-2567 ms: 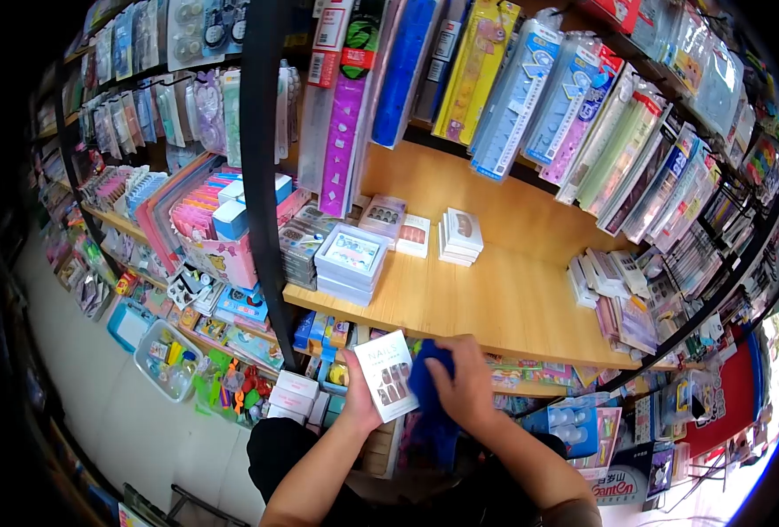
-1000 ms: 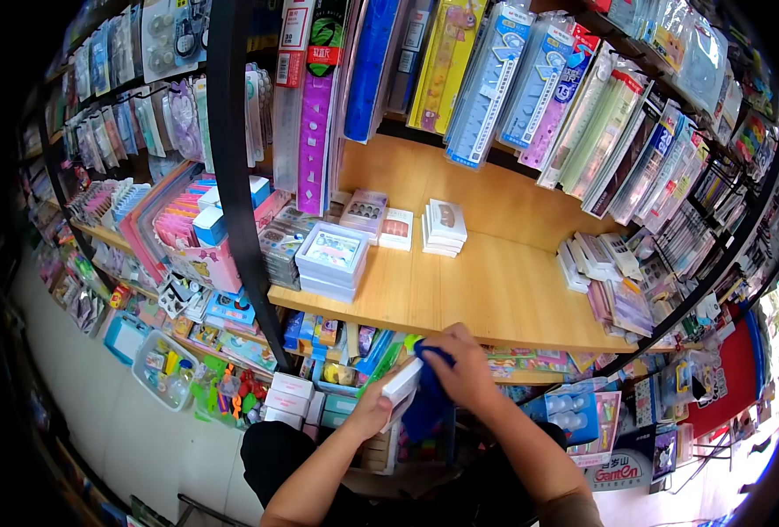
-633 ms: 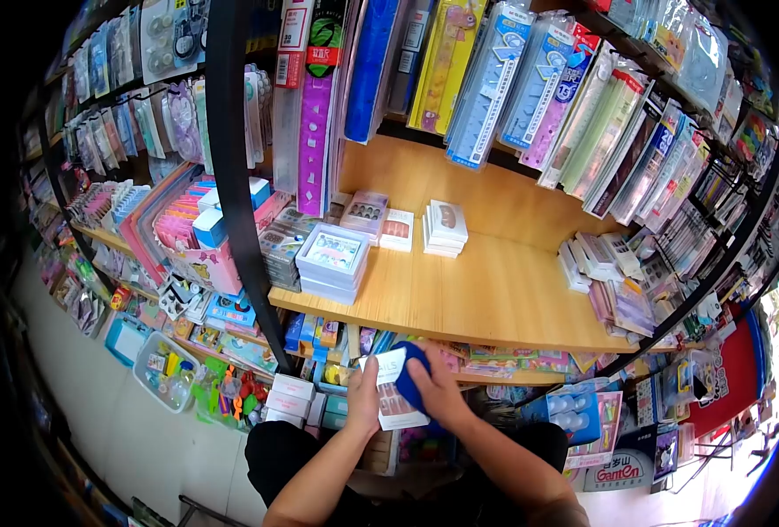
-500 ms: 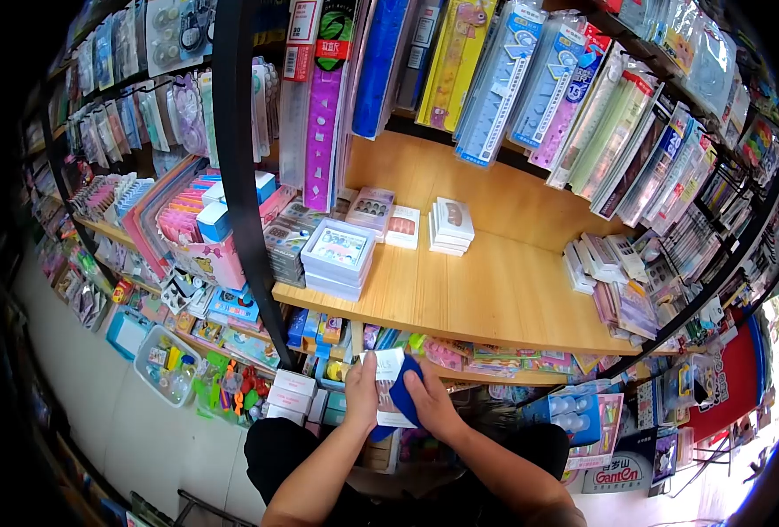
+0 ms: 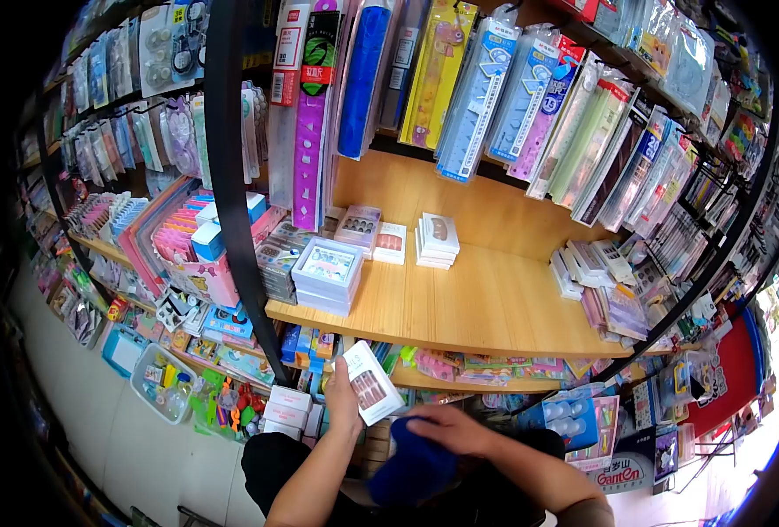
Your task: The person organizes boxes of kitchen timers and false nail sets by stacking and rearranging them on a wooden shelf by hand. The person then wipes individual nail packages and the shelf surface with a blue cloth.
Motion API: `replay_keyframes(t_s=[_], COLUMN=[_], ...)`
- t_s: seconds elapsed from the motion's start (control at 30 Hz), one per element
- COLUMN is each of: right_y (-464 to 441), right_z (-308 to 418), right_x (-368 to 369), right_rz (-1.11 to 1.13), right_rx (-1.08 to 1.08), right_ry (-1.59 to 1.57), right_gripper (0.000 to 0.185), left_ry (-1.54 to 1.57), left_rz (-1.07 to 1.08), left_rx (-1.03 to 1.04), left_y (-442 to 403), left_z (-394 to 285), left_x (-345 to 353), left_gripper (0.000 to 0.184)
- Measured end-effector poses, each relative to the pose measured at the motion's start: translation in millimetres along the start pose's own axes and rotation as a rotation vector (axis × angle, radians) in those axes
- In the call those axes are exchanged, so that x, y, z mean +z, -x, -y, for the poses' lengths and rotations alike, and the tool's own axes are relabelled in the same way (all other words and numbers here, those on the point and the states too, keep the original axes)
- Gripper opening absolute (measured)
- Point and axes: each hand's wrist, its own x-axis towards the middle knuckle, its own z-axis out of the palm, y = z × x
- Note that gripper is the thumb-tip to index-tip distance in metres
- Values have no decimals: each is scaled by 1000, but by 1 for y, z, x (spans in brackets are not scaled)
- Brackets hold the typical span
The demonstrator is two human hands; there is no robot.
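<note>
My left hand (image 5: pixel 343 402) grips a white box of false nails (image 5: pixel 370 384) by its left side. The box is tilted, and a row of brownish-pink nails shows in its front window. Lower and to the right, my right hand (image 5: pixel 458 430) is closed on a blue cloth (image 5: pixel 414 467), which hangs loosely over my lap. The cloth and the box are apart. On the wooden shelf (image 5: pixel 486 303) in front of me stand a small stack of similar nail boxes (image 5: pixel 438 240) and a taller stack of white boxes (image 5: pixel 326 274).
Packaged rulers (image 5: pixel 479 97) hang above the shelf. Boxes and packets (image 5: pixel 605 285) lie at its right end. A black post (image 5: pixel 231 176) rises at the left. Below are white boxes (image 5: pixel 286 408), a bin of small goods (image 5: pixel 163 382) and a blue package (image 5: pixel 569 420).
The blue cloth has come away from the nail box and moved down with my right hand. My left hand has shifted slightly left, and the box front now shows fully.
</note>
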Motion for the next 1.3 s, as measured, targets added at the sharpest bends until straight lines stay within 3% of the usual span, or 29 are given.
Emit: replay_keyframes(t_s=[0.03,0.1,0.13,0.17,0.2,0.3,0.37,0.43,0.47,0.53,0.57,0.63,0.7,0.73,0.83,0.87,0.97,1.07,1.3], right_y=[4,3,3,-7,-16,-36,-58,-61,-61,-68,-69,-66,-67,-67,-70,-78,-103,-133,-150], right_z=[13,30,51,52,55,68,39,35,35,23,20,27,19,21,38,33,41,42,30], right_x=[-16,-49,-74,-95,-116,-176,-208,-184,-162,-121,-95,-56,-33,-30,-40,-49,-71,-92,-115], right_rz=[-59,-326,-465,-610,-797,-1166,-1329,-1423,-1294,-913,-700,-266,-49,10,-124,-206,-446,-619,-713], right_rx=[21,-37,-40,-77,-230,-352,-269,-222,-188,-287,-239,64,-37,108,239,214,129,98,78], right_ry=[107,-167,40,-177,-194,212,468,989,978,840,492,259,166,76,-171,-181,-360,-271,-410], right_gripper=[31,29,25,21,18,31,35,43,49,35,32,33,31,28,23,22,28,29,31], left_ry=[59,74,79,104,128,176,214,270,252,207,175,150,115,118,134,64,-25,-81,-98], left_rz=[2,-22,-31,-30,-28,15,47,70,83,75,73,65,87,99,133,266,241,238,216], left_rx=[-20,-80,-110,-128,-146,-173,-173,-164,-158,-109,-89,-61,-22,-9,37,63,17,-65,-55], left_y=[-2,3,5,5,3,2,0,-3,-1,-4,-4,-2,-4,-5,-6,-2,3,4,3], left_z=[-1,-8,-10,-10,-9,-10,-10,-9,-12,-9,-8,-11,-9,-8,-11,-17,-22,-15,-23], left_x=[0,5,6,6,5,4,2,1,3,2,1,5,3,1,-3,-3,3,-1,-1], left_gripper=[46,46,47,46,46,43,42,41,41,39,39,38,38,37,36,39,41,34,27])
